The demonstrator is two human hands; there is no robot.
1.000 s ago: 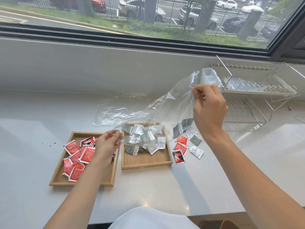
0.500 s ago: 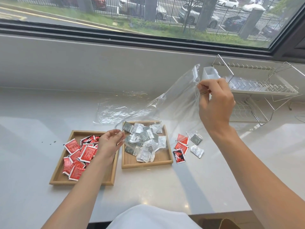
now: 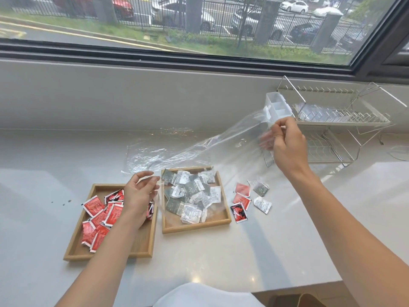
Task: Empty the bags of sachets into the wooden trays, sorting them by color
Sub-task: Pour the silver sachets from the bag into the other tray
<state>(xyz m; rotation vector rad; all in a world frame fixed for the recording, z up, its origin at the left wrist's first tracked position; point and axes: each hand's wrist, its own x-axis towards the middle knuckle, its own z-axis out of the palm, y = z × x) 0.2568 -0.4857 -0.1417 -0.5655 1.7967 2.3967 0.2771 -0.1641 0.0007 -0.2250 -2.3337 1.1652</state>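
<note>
My right hand [image 3: 287,147] is raised at the right, shut on the bottom end of a clear plastic bag [image 3: 225,149]. The bag slopes down to the right wooden tray [image 3: 194,227], which holds a pile of silver and grey sachets [image 3: 192,196]. No sachets show inside the bag. My left hand [image 3: 139,193] hovers over the left wooden tray [image 3: 141,253], fingertips pinched on the bag's lower edge. That tray holds red sachets [image 3: 101,216]. On the counter right of the trays lie three loose red sachets [image 3: 241,200] and silver ones [image 3: 262,203].
A second clear bag [image 3: 155,149] lies flat on the counter behind the trays. At the back right stand a wire dish rack [image 3: 343,120] and a white compartment box [image 3: 276,106]. A low wall under the window bounds the counter's far side.
My right hand has lifted the bag's end higher and further right. The last silver sachets slid out of the bag into the right tray. My left hand stayed over the left tray.
</note>
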